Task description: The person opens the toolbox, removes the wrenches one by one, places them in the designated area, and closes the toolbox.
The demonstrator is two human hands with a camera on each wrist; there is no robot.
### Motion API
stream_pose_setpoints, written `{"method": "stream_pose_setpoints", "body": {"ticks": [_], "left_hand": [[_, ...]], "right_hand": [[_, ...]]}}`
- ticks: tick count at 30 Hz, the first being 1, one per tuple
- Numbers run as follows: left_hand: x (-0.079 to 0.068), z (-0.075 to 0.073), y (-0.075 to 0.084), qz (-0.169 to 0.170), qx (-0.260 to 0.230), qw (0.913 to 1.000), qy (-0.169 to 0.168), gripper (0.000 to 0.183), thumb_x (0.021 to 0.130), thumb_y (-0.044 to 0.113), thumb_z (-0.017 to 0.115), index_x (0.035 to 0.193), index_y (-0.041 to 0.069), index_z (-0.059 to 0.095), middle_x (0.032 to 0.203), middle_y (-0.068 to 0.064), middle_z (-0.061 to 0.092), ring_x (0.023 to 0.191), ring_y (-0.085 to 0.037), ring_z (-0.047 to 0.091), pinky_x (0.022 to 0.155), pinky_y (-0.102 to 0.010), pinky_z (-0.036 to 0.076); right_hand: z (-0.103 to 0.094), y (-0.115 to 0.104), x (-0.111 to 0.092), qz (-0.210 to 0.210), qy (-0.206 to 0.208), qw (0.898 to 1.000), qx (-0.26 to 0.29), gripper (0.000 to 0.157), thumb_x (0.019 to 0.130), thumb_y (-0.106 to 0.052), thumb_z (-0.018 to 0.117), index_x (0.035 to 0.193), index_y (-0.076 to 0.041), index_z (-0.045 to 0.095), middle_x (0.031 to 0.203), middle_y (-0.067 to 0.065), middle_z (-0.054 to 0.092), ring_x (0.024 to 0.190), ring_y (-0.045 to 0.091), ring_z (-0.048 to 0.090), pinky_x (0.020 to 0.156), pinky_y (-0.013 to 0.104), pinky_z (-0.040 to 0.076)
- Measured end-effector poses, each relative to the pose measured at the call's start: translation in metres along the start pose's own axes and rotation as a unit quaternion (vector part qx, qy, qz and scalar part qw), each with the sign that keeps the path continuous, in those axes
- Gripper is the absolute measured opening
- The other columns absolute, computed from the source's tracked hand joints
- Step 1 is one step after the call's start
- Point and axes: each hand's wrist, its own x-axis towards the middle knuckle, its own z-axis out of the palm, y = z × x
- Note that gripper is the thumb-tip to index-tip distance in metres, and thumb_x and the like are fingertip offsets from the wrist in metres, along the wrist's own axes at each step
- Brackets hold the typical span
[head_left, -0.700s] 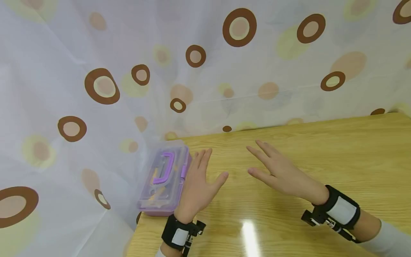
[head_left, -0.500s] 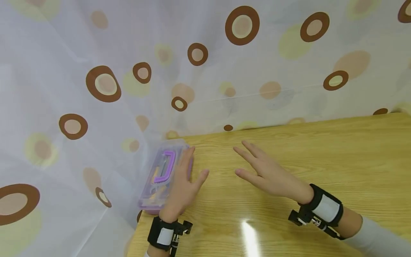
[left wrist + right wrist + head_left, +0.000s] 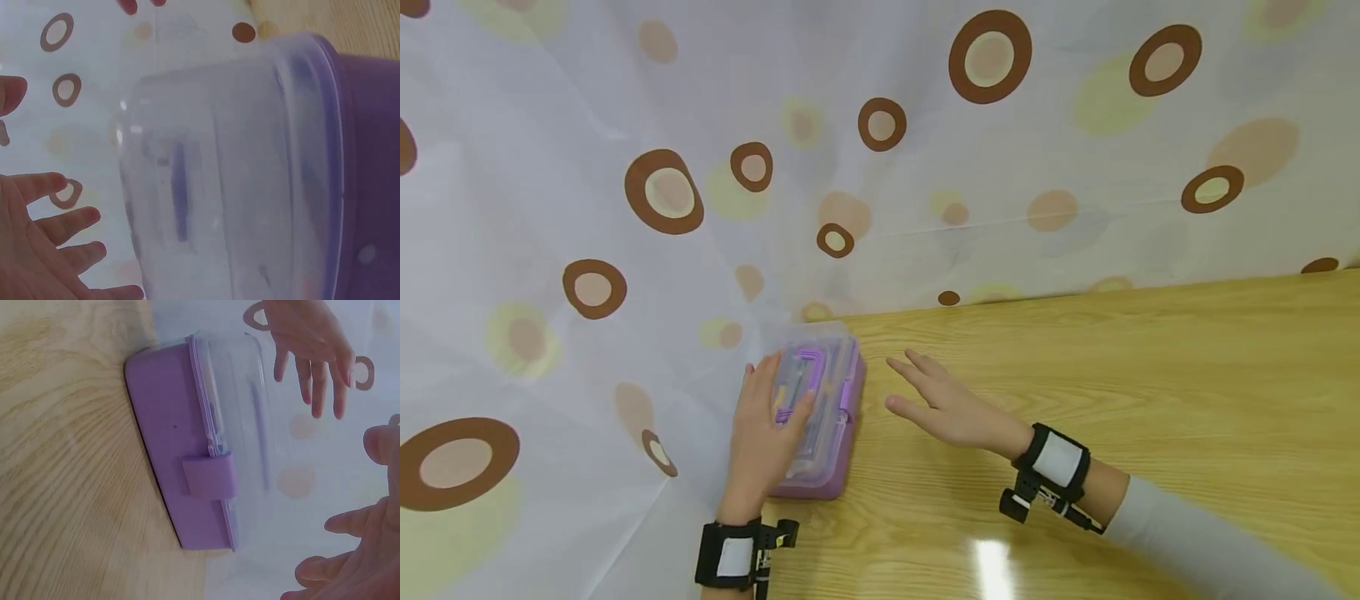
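A purple storage box with a clear lid stands at the table's left end. Its purple handle lies folded on the lid, and a purple latch fastens the side facing right. My left hand hovers over the left part of the lid, fingers spread; in the right wrist view it shows above the box, apart from the lid. To the right of the box, my right hand is held above the table with its fingers extended toward the latch side. Neither hand holds anything.
The wooden table extends to the right. A white sheet with brown and yellow circles hangs behind the table and along its left side, close against the box. Each wrist carries a strapped camera.
My left hand has moved left, from beside the box to over its lid. My right hand has moved left toward the box. The box stays in place while the view shifts slightly.
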Motion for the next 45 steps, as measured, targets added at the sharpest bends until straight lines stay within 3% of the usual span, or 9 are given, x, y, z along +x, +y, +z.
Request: {"method": "stream_pose_setpoints", "body": {"ticks": [10,18,21,25,28,30,35,40,45], "left_hand": [[-0.005,-0.015,-0.037,-0.026,-0.03,0.9989,0.026,0.069,0.105,0.036,0.065,0.164,0.019,0.036,0.169,-0.013,0.034,0.161,-0.037,0.015,0.123,-0.07,0.019],[-0.001,-0.013,-0.071,-0.044,-0.087,0.9944,0.04,0.063,0.107,0.023,0.063,0.163,0.011,0.037,0.168,-0.013,0.035,0.156,-0.034,0.029,0.122,-0.062,0.031],[0.0,-0.012,-0.082,-0.069,-0.104,0.9919,0.023,0.066,0.107,0.027,0.062,0.164,0.01,0.034,0.169,-0.015,0.033,0.156,-0.038,0.029,0.119,-0.066,0.032],[0.007,-0.014,-0.094,-0.111,-0.147,0.9821,-0.038,0.069,0.108,0.028,0.06,0.166,0.009,0.026,0.169,-0.02,0.03,0.156,-0.044,0.026,0.121,-0.067,0.027],[0.018,-0.019,-0.103,-0.142,-0.183,0.9683,-0.094,0.069,0.11,0.027,0.055,0.167,0.008,0.021,0.168,-0.024,0.028,0.155,-0.047,0.026,0.121,-0.071,0.024],[0.026,-0.024,-0.11,-0.161,-0.198,0.9581,-0.13,0.069,0.111,0.029,0.052,0.168,0.011,0.018,0.169,-0.025,0.024,0.155,-0.047,0.024,0.119,-0.074,0.022],[0.029,-0.037,-0.119,-0.196,-0.2,0.939,-0.2,0.073,0.11,0.037,0.05,0.17,0.022,0.01,0.175,-0.019,0.004,0.16,-0.044,0.001,0.117,-0.08,0.011],[0.023,-0.035,-0.119,-0.196,-0.199,0.9364,-0.212,0.08,0.106,0.036,0.058,0.17,0.03,0.011,0.177,-0.008,-0.005,0.16,-0.039,-0.012,0.12,-0.077,-0.001],[0.021,-0.029,-0.112,-0.187,-0.209,0.9382,-0.203,0.083,0.104,0.033,0.064,0.17,0.029,0.013,0.177,-0.008,-0.001,0.161,-0.037,-0.01,0.124,-0.069,-0.001]], "right_hand": [[0.028,-0.005,0.031,0.019,-0.008,0.999,0.042,0.081,0.108,-0.056,0.048,0.169,-0.012,0.016,0.174,0.023,0.001,0.16,0.042,0.003,0.125,0.068,0.012],[0.055,0.003,0.056,0.02,-0.016,0.988,0.153,0.08,0.111,-0.042,0.048,0.17,-0.024,-0.003,0.175,0.017,0.001,0.16,0.038,-0.009,0.127,0.062,-0.003],[0.065,0.007,0.063,-0.015,0.012,0.982,0.189,0.081,0.111,-0.031,0.051,0.17,-0.021,-0.004,0.176,0.016,0.001,0.161,0.037,-0.005,0.127,0.061,-0.002],[0.08,0.006,0.068,-0.061,0.026,0.965,0.255,0.087,0.11,-0.018,0.053,0.168,-0.018,-0.011,0.175,0.017,0.001,0.161,0.037,0.001,0.128,0.059,0.004],[0.092,-0.001,0.072,-0.029,0.056,0.959,0.276,0.09,0.109,-0.023,0.056,0.168,-0.011,-0.012,0.174,0.022,0.0,0.16,0.041,0.0,0.127,0.063,0.004],[0.101,-0.008,0.076,0.02,0.089,0.959,0.27,0.094,0.106,-0.032,0.06,0.167,-0.003,-0.005,0.172,0.028,0.001,0.159,0.046,0.0,0.126,0.064,0.004],[0.129,-0.024,0.086,0.11,0.119,0.947,0.278,0.105,0.096,-0.046,0.069,0.167,0.002,0.007,0.17,0.033,-0.004,0.158,0.052,-0.002,0.126,0.066,0.006],[0.143,-0.029,0.091,0.134,0.148,0.928,0.314,0.115,0.09,-0.042,0.079,0.169,-0.007,0.002,0.172,0.026,-0.011,0.159,0.048,-0.003,0.126,0.066,0.01],[0.144,-0.031,0.097,0.176,0.189,0.909,0.327,0.124,0.084,-0.042,0.085,0.17,-0.012,0.001,0.174,0.023,-0.007,0.159,0.047,0.007,0.125,0.064,0.018]]}}
